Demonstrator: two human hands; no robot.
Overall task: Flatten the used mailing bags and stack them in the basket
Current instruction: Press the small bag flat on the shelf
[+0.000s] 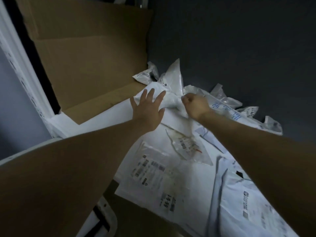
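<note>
— What place is this looking like?
— A storage corner (home or stockroom, unclear): flattened cardboard (89, 65) is standing beside a dark wall (239, 48), and used mailing bags (172, 77) are lying heaped below

mailing bags (171, 168): white, black barcodes | cardboard (89, 62): brown | floor (239, 48): dark grey

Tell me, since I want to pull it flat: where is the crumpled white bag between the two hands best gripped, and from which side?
Probably the bunched, twisted middle of the white bag, coming from the right, where the right hand pinches it. The part under the open left hand lies flatter, so it is better pressed than gripped.
</note>
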